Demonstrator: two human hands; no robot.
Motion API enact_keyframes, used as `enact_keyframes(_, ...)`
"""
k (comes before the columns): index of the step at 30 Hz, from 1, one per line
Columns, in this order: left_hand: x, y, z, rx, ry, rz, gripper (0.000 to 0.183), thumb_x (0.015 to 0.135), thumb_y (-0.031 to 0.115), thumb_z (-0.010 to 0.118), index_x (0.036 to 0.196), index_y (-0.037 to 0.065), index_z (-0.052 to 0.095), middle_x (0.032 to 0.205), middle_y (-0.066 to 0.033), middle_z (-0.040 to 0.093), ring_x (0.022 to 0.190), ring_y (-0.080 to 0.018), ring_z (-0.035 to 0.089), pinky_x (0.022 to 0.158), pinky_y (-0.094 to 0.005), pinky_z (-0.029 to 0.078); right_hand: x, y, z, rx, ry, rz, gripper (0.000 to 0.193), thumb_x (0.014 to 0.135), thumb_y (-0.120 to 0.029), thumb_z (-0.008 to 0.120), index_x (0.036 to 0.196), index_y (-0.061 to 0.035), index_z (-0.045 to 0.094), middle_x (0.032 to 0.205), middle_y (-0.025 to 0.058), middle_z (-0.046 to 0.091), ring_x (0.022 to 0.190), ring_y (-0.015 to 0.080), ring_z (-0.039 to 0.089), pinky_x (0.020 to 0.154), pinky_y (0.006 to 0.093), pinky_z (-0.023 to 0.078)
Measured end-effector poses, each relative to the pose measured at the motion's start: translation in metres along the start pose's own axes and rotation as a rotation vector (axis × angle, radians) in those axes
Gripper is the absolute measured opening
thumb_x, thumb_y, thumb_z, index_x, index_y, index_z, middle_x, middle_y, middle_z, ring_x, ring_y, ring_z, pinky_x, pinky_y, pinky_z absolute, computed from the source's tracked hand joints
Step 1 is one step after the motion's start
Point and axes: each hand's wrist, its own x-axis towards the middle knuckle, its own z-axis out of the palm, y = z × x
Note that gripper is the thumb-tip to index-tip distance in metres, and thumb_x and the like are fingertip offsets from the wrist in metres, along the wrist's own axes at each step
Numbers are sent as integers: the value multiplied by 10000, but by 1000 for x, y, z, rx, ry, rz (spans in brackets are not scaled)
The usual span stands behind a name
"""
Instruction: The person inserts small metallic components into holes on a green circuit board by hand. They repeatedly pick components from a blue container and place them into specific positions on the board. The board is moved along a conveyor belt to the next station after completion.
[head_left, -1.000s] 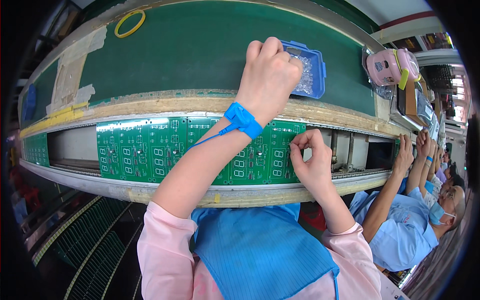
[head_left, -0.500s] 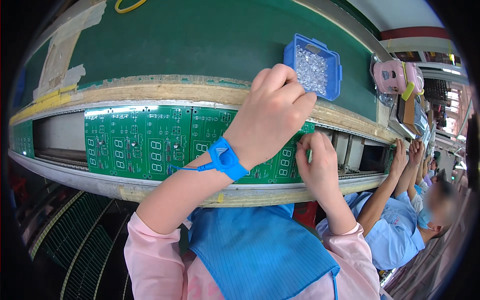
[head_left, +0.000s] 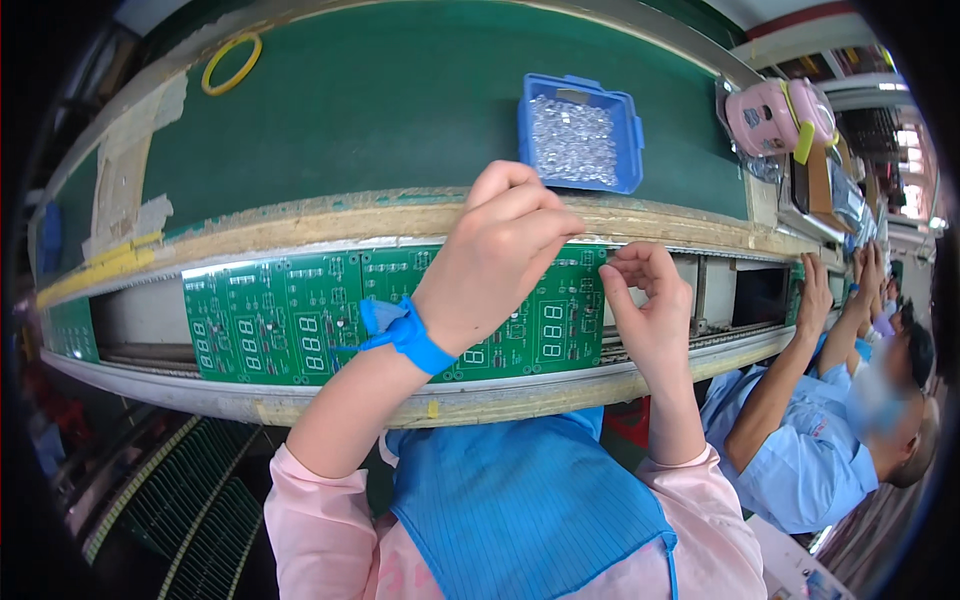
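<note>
My left hand [head_left: 497,258], with a blue wrist strap [head_left: 408,335], is bent over the row of green circuit boards [head_left: 277,340]. Its fingers are pinched just in front of a blue bin [head_left: 632,160] of small clear parts [head_left: 572,142]; whatever they hold is too small to make out. Curled above the right end of the boards is my right hand [head_left: 655,305], thumb and fingertips close together. Anything between them is hidden. White digit outlines and a few small mounted components show on the boards; my left hand and forearm cover part of the row.
Wooden and metal rails [head_left: 330,215] run along both sides of the board track. On the green bench lies a yellow ring [head_left: 232,65]. A pink container [head_left: 780,118] stands far right, near a co-worker in a blue shirt [head_left: 800,440]. Racked boards [head_left: 215,510] are below left.
My left hand has drawn back from the bin's edge toward the boards. My right hand has risen slightly, its fingers still curled. The whole view has shifted a little.
</note>
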Motion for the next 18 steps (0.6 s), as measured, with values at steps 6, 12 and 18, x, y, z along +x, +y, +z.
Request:
enact_keyframes(6,1,8,3,-102,-92,-110,135,787,-46,727,903,20,747,907,-51,684,959,-233,598,831,-337,491,-8,18,10,162,61,-84,186,872,10,672,1043,17,600,877,127,703,783,213,708,711,317,556)
enact_keyframes(12,-7,18,7,-407,-128,-342,174,822,-86,705,964,4,749,959,-74,683,992,-209,594,834,-302,492,-12,33,17,291,89,-86,218,872,36,647,1079,9,583,877,123,690,803,219,704,727,326,553)
enact_keyframes(18,-13,23,8,-433,-104,-420,210,831,-133,687,1012,-32,721,995,-105,669,1005,-187,594,841,-273,499,-13,34,17,351,80,-81,229,873,38,639,1090,-1,575,871,130,682,801,230,703,710,331,556)
